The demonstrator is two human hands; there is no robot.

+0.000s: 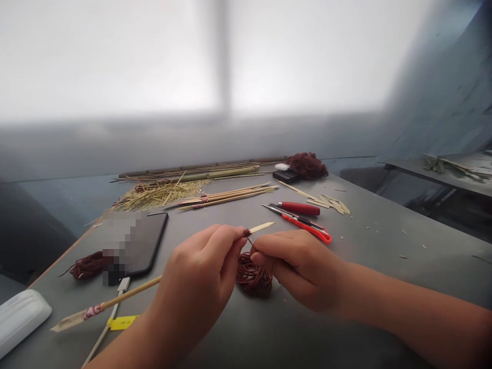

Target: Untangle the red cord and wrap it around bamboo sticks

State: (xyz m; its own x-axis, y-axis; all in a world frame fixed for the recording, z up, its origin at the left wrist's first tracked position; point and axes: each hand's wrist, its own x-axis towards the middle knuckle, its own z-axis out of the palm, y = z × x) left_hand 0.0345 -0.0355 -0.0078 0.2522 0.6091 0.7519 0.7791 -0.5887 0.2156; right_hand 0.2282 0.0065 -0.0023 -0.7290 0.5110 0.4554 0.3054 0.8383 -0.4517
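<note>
My left hand (200, 279) pinches a thin bamboo stick (130, 293) near its pointed far tip (261, 227); the stick's other end, bound with red-and-white thread (93, 310), rests low on the left. Dark red thread is wound just behind the tip. My right hand (298, 266) is closed on a strand of that dark red thread, beside a small coil of it (251, 278) lying on the grey table (369, 241) between both hands.
A phone (140, 246) with a white cable lies left of my hands, another thread bundle (86, 265) beside it. Red-handled cutters (303, 220) sit just beyond my right hand. Bamboo sticks and shavings (184, 193) fill the far table. A white case (21, 318) lies at the left edge.
</note>
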